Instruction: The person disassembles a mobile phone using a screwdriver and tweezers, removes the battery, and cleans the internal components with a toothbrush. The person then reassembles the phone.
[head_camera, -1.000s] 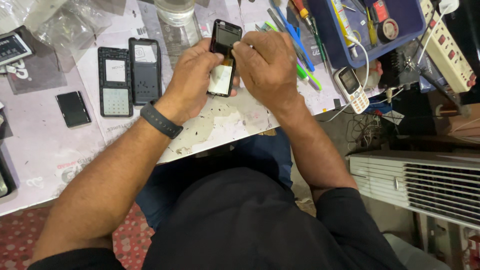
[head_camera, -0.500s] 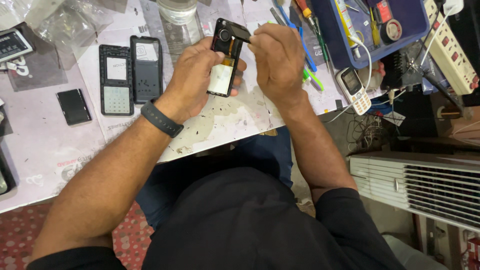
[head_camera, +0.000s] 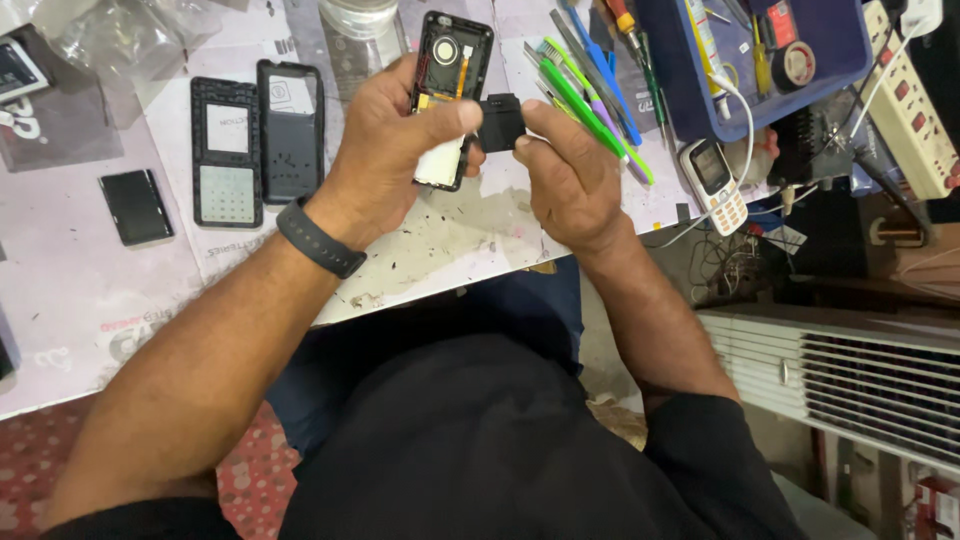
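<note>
A cluttered repair bench (head_camera: 450, 235) filled the upper frame. At top centre, the left hand (head_camera: 385, 160) gripped an opened phone body (head_camera: 452, 75), its grip wrapped around it. The right hand (head_camera: 565, 170) pinched a small black block (head_camera: 500, 122) just beside it. Two phone frames (head_camera: 258, 140) lay at upper left.

Two phone covers (head_camera: 258, 140) lie left of the opened phone (head_camera: 452, 95), a tool tray (head_camera: 760, 60) right.
</note>
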